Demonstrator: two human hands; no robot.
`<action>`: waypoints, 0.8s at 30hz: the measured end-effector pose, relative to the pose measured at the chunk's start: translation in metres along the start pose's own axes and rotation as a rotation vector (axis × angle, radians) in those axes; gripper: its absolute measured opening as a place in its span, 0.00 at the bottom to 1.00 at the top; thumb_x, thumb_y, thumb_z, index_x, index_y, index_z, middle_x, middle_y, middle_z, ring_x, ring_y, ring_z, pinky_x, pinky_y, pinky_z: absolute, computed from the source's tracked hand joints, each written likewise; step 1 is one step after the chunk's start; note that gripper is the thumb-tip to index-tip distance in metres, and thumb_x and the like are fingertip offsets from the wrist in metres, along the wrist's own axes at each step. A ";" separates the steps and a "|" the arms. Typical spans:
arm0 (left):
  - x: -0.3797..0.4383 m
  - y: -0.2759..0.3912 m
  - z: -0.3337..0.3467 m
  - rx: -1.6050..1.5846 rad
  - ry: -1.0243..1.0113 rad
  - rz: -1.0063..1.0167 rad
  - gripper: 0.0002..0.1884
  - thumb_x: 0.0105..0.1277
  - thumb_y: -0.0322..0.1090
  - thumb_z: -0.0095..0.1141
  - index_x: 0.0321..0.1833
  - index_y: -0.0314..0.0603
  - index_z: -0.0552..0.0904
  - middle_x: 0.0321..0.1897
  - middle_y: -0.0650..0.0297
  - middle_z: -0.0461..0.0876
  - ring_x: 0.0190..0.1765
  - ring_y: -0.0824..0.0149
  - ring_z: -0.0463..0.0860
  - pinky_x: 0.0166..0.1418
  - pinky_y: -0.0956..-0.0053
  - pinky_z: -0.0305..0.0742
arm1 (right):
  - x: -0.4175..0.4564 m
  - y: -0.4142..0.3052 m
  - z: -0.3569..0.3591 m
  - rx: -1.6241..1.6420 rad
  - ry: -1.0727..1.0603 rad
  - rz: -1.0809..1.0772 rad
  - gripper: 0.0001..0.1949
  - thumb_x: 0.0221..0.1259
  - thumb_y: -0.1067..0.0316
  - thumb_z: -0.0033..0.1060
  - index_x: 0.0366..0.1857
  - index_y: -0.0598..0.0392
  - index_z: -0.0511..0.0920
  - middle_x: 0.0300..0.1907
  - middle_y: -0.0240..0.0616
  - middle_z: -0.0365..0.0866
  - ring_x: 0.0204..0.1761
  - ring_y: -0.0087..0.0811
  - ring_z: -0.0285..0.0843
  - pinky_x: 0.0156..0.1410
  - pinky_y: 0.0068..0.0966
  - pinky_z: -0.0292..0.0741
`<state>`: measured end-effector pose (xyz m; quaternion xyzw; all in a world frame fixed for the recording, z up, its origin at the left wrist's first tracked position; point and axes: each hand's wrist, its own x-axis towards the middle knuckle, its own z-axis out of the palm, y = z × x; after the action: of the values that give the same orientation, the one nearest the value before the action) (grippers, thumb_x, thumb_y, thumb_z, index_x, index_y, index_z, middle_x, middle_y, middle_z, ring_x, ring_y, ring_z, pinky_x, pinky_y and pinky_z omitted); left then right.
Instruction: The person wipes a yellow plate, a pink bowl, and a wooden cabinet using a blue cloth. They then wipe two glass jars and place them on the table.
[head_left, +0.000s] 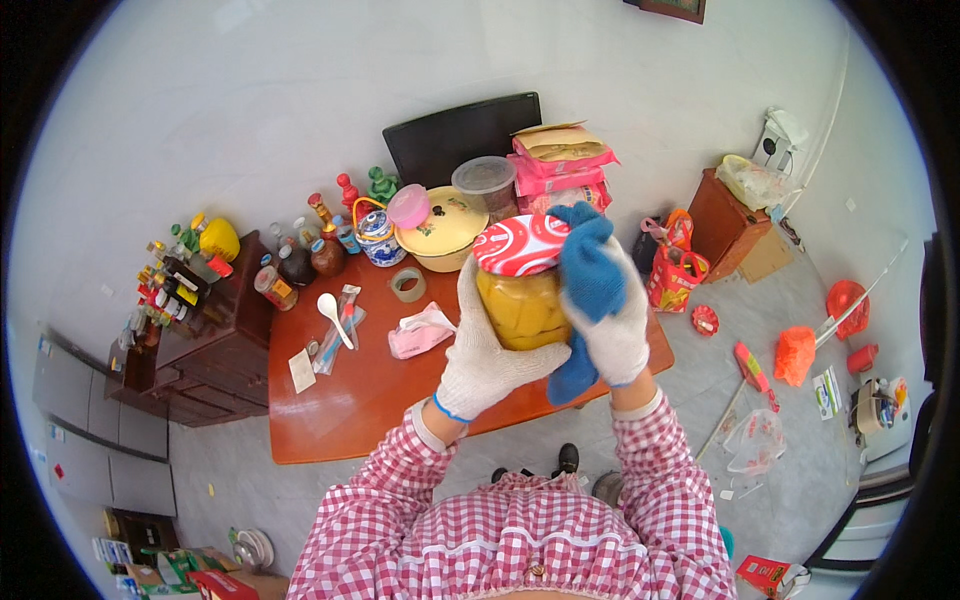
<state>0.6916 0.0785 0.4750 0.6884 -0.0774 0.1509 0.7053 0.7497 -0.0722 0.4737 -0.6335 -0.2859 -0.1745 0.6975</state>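
Note:
A glass jar (523, 311) of yellow fruit pieces, with a red-and-white patterned lid (523, 245), is held up over the near part of the wooden table (352, 424). My left hand (487, 360), in a white knit glove, grips the jar around its left side and base. On the right, my gloved right hand (619, 330) holds a blue cloth (592, 274) against the lid's edge and the jar's side. One end of the cloth hangs below the hand. The right fingertips are partly hidden by the cloth.
On the table lie a white spoon (335, 319), a tape roll (407, 285) and a pink tissue pack (421, 331). A yellow enamel pot (442, 229), a blue-and-white teapot (377, 238), pink packages (562, 180) and a black monitor (465, 135) stand behind. Bottles crowd the left cabinet (217, 330).

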 end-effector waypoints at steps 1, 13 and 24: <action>0.000 0.006 -0.001 -0.120 -0.046 -0.031 0.64 0.42 0.34 0.81 0.77 0.39 0.44 0.68 0.54 0.65 0.70 0.59 0.70 0.73 0.62 0.68 | 0.009 -0.012 -0.009 0.014 -0.019 0.172 0.25 0.53 0.72 0.70 0.59 0.57 0.77 0.58 0.41 0.79 0.61 0.35 0.75 0.69 0.31 0.68; 0.012 -0.012 -0.001 0.169 0.110 0.070 0.59 0.43 0.35 0.80 0.74 0.40 0.50 0.67 0.54 0.67 0.69 0.61 0.71 0.70 0.64 0.72 | 0.008 -0.002 0.004 -0.139 -0.137 -0.186 0.26 0.51 0.76 0.72 0.58 0.56 0.76 0.67 0.51 0.68 0.68 0.46 0.69 0.71 0.36 0.67; 0.014 0.011 -0.013 -0.311 -0.203 -0.050 0.60 0.44 0.32 0.78 0.76 0.39 0.47 0.69 0.54 0.66 0.69 0.59 0.71 0.71 0.63 0.70 | 0.022 0.004 0.004 0.794 0.003 0.445 0.19 0.66 0.68 0.62 0.60 0.56 0.76 0.55 0.35 0.80 0.58 0.26 0.75 0.66 0.28 0.71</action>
<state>0.6996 0.0927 0.4894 0.5846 -0.1535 0.0492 0.7951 0.7680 -0.0648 0.4845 -0.3628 -0.1867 0.1016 0.9073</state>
